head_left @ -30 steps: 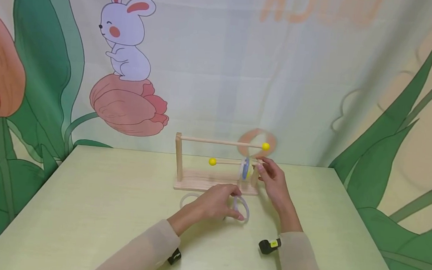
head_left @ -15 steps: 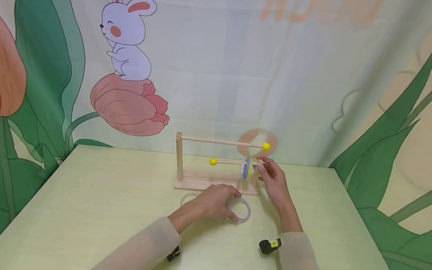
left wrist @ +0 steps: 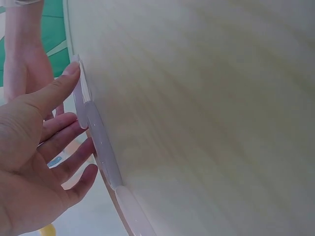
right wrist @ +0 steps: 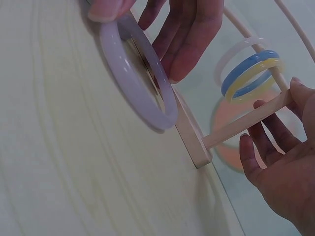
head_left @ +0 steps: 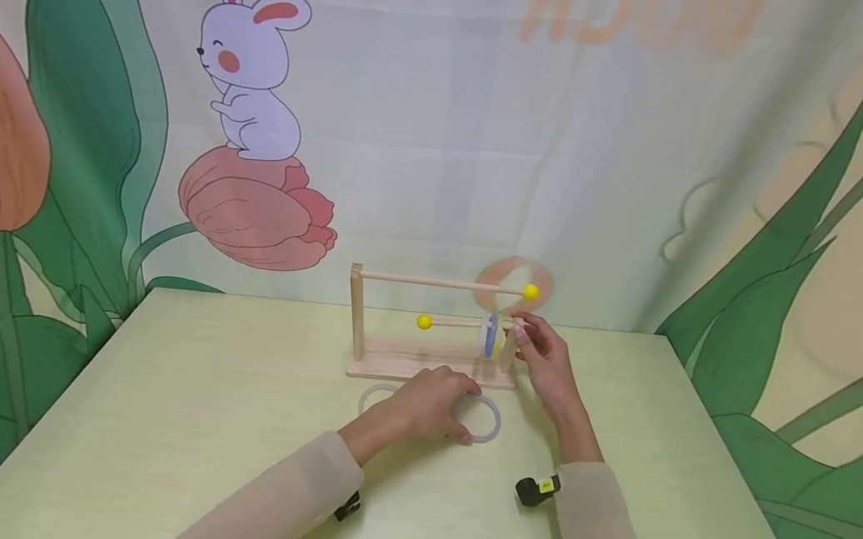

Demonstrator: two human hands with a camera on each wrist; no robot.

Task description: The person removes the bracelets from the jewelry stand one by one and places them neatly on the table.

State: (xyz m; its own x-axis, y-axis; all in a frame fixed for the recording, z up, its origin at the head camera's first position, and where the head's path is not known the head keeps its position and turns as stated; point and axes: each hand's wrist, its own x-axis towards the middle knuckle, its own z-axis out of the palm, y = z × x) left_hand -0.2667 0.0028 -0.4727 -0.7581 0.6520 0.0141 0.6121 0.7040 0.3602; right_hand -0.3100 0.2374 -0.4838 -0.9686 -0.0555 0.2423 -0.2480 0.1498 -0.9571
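My left hand (head_left: 433, 403) pinches a lilac bangle (head_left: 495, 408) at its left side, low over the table. The left wrist view has its thumb and fingers on either side of the bangle's edge. My right hand (head_left: 548, 365) grips the top of the short right post (right wrist: 251, 120) of a wooden bangle stand (head_left: 432, 373). On the stand's lower rod (head_left: 458, 324) hang a whitish bangle (right wrist: 231, 54), a blue bangle (right wrist: 246, 66) and a yellow bangle (right wrist: 236, 91). The upper rod (head_left: 438, 283) carries none.
Another pale bangle (head_left: 370, 397) lies left of my left hand, partly hidden by it. In the left wrist view, a greyish bangle (left wrist: 103, 147) and a pinkish bangle (left wrist: 133, 211) lie in line. Yellow balls (head_left: 424, 322) cap the rods. A printed curtain (head_left: 426, 135) hangs behind.
The lilac bangle in my left hand has gone from tilted up to nearly flat on the table, with the fingers still at its edge. My right hand stays at the post.
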